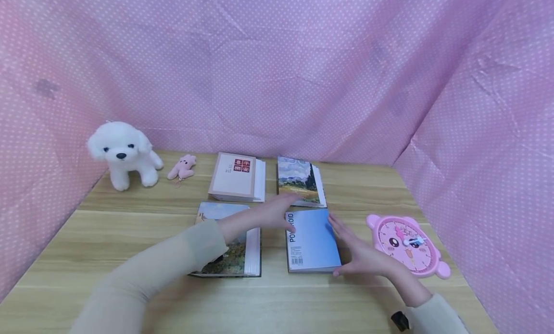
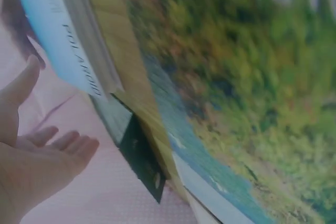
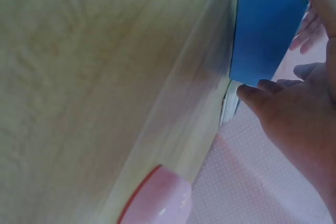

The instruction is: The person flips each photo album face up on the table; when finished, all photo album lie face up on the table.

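A thick blue book marked POLAROID (image 1: 313, 242) lies on the wooden table, cover up. My right hand (image 1: 361, 252) is spread along its right side, fingertips by the far corner and thumb by the near one; in the right wrist view the fingertips meet or nearly meet the blue side (image 3: 265, 32). At its far left corner hovers my left hand (image 1: 277, 213), fingers extended; the left wrist view shows a gap between that hand (image 2: 44, 166) and the book. Under my left forearm is a landscape-covered book (image 1: 233, 264), partly hidden. Behind lies another painted-cover book (image 1: 298, 175).
A cream book with red squares (image 1: 231, 175) lies at the back. Left of it are a small pink plush (image 1: 183, 167) and a white toy dog (image 1: 125, 154). A pink bear-shaped clock (image 1: 407, 247) lies right of my right hand. Pink dotted cloth (image 1: 277, 74) encloses the table.
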A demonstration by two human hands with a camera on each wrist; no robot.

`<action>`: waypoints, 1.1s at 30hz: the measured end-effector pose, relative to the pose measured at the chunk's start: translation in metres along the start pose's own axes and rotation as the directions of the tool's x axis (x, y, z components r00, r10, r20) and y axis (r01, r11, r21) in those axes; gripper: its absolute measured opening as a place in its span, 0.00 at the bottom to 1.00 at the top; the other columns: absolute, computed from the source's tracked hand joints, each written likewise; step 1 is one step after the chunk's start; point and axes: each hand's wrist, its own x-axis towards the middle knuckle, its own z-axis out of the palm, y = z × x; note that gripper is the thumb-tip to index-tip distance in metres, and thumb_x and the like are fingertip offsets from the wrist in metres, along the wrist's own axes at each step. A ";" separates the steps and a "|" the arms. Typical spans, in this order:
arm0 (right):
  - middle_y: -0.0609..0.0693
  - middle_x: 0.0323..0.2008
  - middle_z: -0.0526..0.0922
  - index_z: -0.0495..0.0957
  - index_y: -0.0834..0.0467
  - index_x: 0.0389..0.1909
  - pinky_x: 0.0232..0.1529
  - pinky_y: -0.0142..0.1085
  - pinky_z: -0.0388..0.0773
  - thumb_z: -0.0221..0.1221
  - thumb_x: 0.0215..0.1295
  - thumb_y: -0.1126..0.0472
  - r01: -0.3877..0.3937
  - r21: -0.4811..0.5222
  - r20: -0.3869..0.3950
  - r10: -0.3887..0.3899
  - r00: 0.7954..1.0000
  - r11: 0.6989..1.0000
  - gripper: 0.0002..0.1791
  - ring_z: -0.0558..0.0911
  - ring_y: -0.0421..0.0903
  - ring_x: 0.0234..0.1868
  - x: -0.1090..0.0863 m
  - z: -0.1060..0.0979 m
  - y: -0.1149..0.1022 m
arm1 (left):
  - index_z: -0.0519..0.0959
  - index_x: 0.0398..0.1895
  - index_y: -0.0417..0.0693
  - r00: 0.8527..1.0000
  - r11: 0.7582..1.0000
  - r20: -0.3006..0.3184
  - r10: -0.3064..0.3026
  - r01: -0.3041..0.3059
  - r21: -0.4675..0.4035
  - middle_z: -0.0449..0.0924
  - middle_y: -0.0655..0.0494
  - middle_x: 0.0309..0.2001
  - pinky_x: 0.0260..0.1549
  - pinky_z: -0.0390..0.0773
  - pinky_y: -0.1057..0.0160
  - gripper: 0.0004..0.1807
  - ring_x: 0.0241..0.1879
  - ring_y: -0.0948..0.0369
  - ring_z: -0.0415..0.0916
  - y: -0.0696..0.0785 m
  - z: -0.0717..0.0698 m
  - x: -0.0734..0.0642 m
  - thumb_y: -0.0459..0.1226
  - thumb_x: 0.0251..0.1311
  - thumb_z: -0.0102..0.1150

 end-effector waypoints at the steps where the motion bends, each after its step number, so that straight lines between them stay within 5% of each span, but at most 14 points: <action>1: 0.56 0.75 0.35 0.36 0.56 0.75 0.67 0.55 0.49 0.75 0.39 0.46 -0.002 -0.007 0.005 0.002 1.000 1.000 0.70 0.43 0.60 0.73 0.001 0.001 0.000 | 0.55 0.73 0.47 1.000 1.000 0.017 0.007 -0.007 0.009 0.55 0.48 0.72 0.67 0.58 0.50 0.51 0.71 0.51 0.52 -0.002 0.001 0.002 0.47 0.47 0.72; 12: 0.60 0.75 0.35 0.31 0.54 0.75 0.68 0.51 0.48 0.73 0.42 0.45 -0.062 -0.034 0.061 0.064 0.996 0.997 0.70 0.45 0.58 0.73 0.001 0.006 0.005 | 0.59 0.71 0.49 0.981 0.994 0.189 0.033 -0.051 0.095 0.59 0.54 0.71 0.68 0.57 0.58 0.47 0.70 0.55 0.55 -0.018 0.016 0.021 0.47 0.48 0.71; 20: 0.59 0.75 0.39 0.33 0.52 0.75 0.68 0.45 0.47 0.73 0.45 0.47 -0.090 -0.012 0.065 0.091 0.994 0.996 0.67 0.48 0.58 0.73 -0.001 0.005 0.007 | 0.60 0.70 0.46 0.982 0.997 0.190 0.019 -0.034 0.076 0.62 0.53 0.69 0.68 0.58 0.60 0.49 0.68 0.56 0.59 -0.015 0.020 0.028 0.44 0.44 0.74; 28: 0.62 0.74 0.44 0.35 0.55 0.75 0.64 0.50 0.62 0.73 0.46 0.50 -0.062 0.007 0.050 0.061 0.997 0.998 0.65 0.65 0.57 0.67 0.002 0.003 0.007 | 0.63 0.68 0.44 0.981 0.995 0.191 0.020 -0.038 0.089 0.63 0.51 0.68 0.68 0.58 0.60 0.48 0.68 0.55 0.59 -0.013 0.017 0.032 0.44 0.42 0.75; 33: 0.61 0.73 0.50 0.38 0.57 0.75 0.64 0.48 0.65 0.74 0.44 0.50 -0.036 -0.040 0.014 0.036 0.999 0.999 0.65 0.65 0.56 0.67 0.003 0.003 0.006 | 0.63 0.68 0.45 0.982 0.997 0.188 0.017 -0.030 0.066 0.64 0.52 0.68 0.68 0.59 0.60 0.47 0.68 0.56 0.59 -0.014 0.017 0.032 0.43 0.41 0.75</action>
